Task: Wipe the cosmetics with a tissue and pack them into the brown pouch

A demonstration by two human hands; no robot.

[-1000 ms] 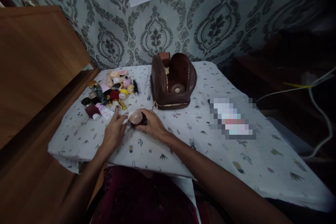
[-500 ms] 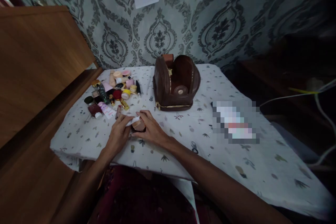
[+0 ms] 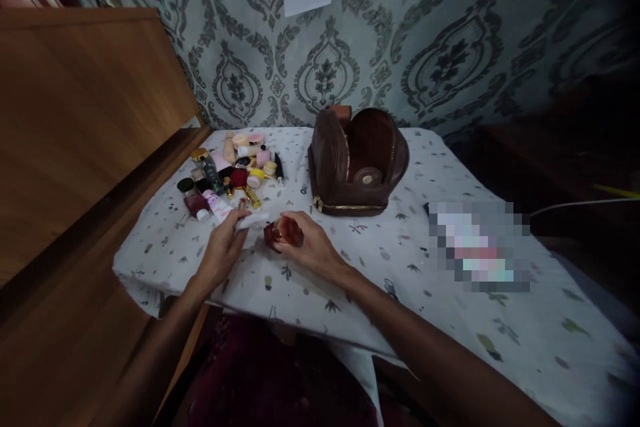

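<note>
My right hand (image 3: 315,243) is closed around a reddish-brown glass bottle (image 3: 284,231), held tilted just above the front left of the table. My left hand (image 3: 226,241) is a little to the left, its fingers pinched on a white wipe (image 3: 257,219) that reaches toward the bottle but looks apart from it. Right behind the left hand lies a pink and white tube (image 3: 216,205), beside a dark red jar with a black lid (image 3: 193,197). Several more cosmetics are grouped behind, among them a yellow-lidded jar (image 3: 255,178) and a gold lipstick tube (image 3: 252,197).
A brown leather cosmetic bag (image 3: 350,173) stands unzipped at the back middle of the cloth-covered table (image 3: 345,307). To the right lies a blurred-out flat object (image 3: 475,247) with a cable (image 3: 575,205) near it. A wooden panel (image 3: 90,113) borders the left side.
My left hand has drawn the wipe away to the left of the bottle. The bottle is now in my right hand alone, tipped to show its reddish side. The view has shifted left.
</note>
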